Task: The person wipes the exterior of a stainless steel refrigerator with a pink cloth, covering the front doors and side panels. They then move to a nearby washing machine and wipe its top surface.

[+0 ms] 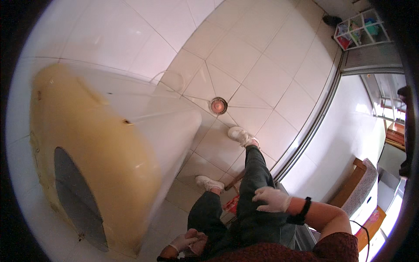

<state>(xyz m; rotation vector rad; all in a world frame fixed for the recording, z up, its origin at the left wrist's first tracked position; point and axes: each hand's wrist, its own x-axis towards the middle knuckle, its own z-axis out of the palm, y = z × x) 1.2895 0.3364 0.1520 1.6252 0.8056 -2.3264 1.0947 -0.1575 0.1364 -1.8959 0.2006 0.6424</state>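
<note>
Two gloved hands, both low in the frame. Right hand (271,199), white glove, lies palm-down on the right thigh of the dark trousers (253,192), fingers spread and loosely flat, gripping nothing; forearm bare, bent at the elbow, coming in from the lower right, with a black wristband (303,211) just behind the glove. Left hand (187,241) sits at the bottom centre near the left knee, fingers curled inward; cannot tell whether it holds anything. Both feet in white shoes (241,136) on the pale tiled floor (244,56), one ahead of the other. A big white and yellowed appliance (104,157), lying on its side, fills the left of the frame, beside the left leg. A round floor drain (218,105) sits at centre.
</note>
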